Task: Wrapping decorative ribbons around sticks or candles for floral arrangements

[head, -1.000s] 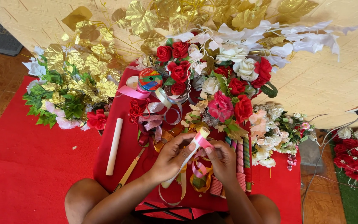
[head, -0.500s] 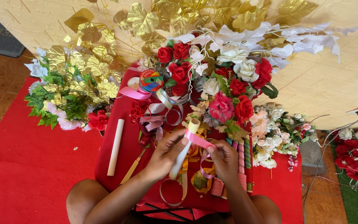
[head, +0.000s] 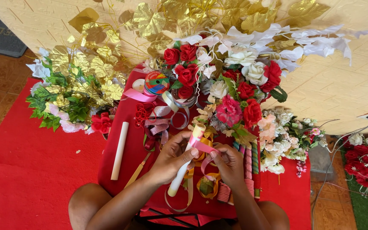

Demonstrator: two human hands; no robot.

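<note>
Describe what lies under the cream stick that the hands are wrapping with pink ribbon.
Under the cream stick lie gold ribbon loops on the red cloth. The left hand and right hand cover whatever sits directly beneath them.

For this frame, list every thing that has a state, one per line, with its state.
left hand: closed around the cream tube
right hand: pinching the pink ribbon
cream tube: held tilted, top end wrapped in ribbon
pink ribbon: partly wound round the tube, tail hanging loose
second cream tube: lying flat on the red cloth, bare
ribbon spool: lying flat, ribbon trailing out
</note>
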